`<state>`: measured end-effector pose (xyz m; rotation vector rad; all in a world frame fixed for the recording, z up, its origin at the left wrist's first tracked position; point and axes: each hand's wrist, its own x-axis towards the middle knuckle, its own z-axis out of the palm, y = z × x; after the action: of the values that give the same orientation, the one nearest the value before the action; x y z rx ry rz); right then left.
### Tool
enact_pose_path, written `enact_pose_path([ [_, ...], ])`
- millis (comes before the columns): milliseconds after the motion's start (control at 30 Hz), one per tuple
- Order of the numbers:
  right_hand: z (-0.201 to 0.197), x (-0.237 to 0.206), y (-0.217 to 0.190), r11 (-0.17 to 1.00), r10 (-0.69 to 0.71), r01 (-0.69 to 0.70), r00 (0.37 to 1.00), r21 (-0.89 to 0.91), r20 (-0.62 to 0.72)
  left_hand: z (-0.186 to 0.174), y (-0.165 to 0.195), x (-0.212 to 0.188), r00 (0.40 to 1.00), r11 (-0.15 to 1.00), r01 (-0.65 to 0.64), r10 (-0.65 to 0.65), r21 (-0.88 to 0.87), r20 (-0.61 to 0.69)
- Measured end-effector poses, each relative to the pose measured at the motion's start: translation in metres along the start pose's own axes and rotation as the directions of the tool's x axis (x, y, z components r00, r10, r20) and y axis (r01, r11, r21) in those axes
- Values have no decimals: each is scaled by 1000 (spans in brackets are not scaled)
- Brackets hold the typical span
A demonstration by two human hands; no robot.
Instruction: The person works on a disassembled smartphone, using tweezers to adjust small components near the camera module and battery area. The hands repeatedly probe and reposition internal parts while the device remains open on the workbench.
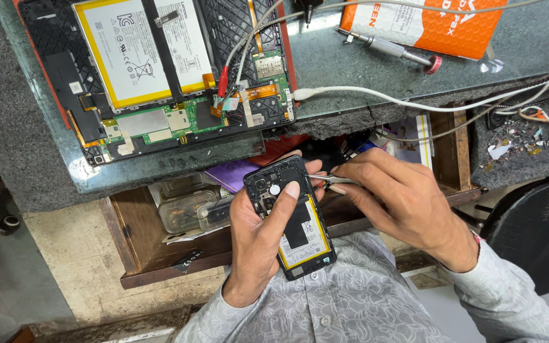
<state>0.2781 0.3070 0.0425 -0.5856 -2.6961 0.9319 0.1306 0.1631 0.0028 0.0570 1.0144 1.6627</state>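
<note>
- Both hands work just above the lap, near the open drawer [160, 244]: the left hand [258, 238] is closed around an opened phone [290, 216], thumb laid across its upper half, back cover off and battery showing.
- Pinched shut in the right hand [395, 200], a pair of fine tweezers [332, 180] points left, the tip touching the phone's upper right edge.
- Phone's long axis runs from far-left to near-right, camera end away from the body; the right hand lies just to its right and reaches in sideways, while the left supports it from below and is the nearer of the two.
- On the glass-topped bench [325, 70] beyond, far left, an opened tablet [160, 70] lies with its large battery and green board exposed, red and white wires clipped to it.
- White cables [414, 101] trail across the bench to the right; a small screwdriver [392, 49] with a red cap rests beside an orange packet [440, 25] at the far right.
- Clear plastic boxes [189, 209] and papers fill the drawer left of the phone; nothing stands between tweezers and phone.
- A dark round stool [535, 228] sits at right.
</note>
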Motion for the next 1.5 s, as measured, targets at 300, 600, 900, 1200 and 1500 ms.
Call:
enact_pose_path([
  [300,-1,4,5,982,-56,57,998,-179,13,1,2,4,998,996,66,-67,54,10],
  [600,-7,10,2,991,-115,116,993,-71,8,1,2,3,998,997,56,-57,54,20],
  [900,-1,3,7,973,-77,87,996,-213,54,0,1,5,998,996,64,-66,63,24],
  [1200,2,-3,14,999,-12,15,999,-51,46,-2,-3,4,998,997,48,-50,65,36],
  [1500,-3,-2,3,968,173,-156,982,195,-73,-1,1,4,998,994,53,-57,96,33],
])
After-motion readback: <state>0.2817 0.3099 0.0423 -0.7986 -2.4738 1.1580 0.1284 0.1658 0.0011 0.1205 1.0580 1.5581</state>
